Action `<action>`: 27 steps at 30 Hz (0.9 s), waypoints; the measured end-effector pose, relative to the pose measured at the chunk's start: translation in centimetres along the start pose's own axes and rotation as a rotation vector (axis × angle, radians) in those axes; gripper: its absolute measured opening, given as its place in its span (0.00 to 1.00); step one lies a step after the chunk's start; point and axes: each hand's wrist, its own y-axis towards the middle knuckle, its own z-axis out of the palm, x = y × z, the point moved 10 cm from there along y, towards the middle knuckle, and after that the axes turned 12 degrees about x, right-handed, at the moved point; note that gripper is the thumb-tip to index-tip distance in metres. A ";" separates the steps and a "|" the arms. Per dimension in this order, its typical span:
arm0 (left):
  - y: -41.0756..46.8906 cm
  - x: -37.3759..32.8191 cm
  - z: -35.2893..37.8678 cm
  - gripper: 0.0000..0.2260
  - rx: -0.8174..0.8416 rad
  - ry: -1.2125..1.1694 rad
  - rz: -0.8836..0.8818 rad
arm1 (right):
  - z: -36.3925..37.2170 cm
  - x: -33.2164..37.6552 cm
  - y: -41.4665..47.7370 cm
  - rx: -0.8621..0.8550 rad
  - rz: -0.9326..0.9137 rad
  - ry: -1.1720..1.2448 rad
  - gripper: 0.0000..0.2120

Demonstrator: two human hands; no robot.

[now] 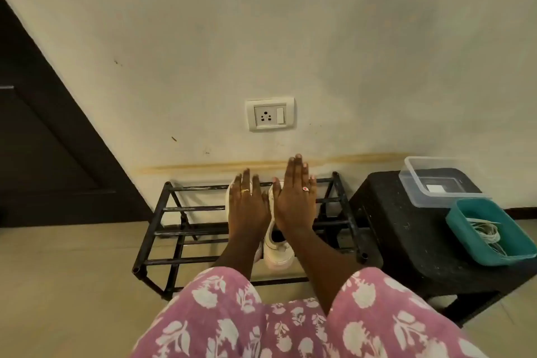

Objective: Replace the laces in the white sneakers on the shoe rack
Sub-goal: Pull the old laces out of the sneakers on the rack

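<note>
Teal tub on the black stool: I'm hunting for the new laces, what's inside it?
A loose coil of whitish laces lies inside the teal tub, which sits on the black stool. How many laces there are, and anything beneath the coil, cannot be seen.

A single head-worn view is aimed forward and down, with the black metal shoe rack (191, 208) framed close, toward 6 o'clock.

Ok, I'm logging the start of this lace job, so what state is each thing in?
Sneakers: on the rack, side by side, partly hidden.
Left hand: open, fingers straight, above the sneakers.
Right hand: open, fingers straight, above the sneakers.
Clear box: lidless, on the stool.
Teal tub: uncovered, holding white laces.
Socket: nothing plugged in.
</note>
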 end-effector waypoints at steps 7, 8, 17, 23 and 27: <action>1.2 0.2 3.0 0.11 0.078 -0.284 -0.016 | 1.2 -7.3 0.7 0.084 0.340 0.497 0.15; 1.5 0.4 3.6 0.11 0.105 -0.295 -0.038 | 1.4 -7.7 0.7 0.094 0.352 0.509 0.13; 4.0 0.0 8.1 0.13 0.206 -0.613 -0.111 | 4.8 -8.8 2.3 0.244 0.257 0.665 0.10; 4.4 0.9 7.1 0.09 0.075 -0.791 -0.182 | 6.2 -8.2 3.0 0.382 0.122 0.659 0.10; 4.6 1.2 6.6 0.08 0.038 -0.798 -0.209 | 6.2 -6.9 3.8 0.464 0.038 0.542 0.10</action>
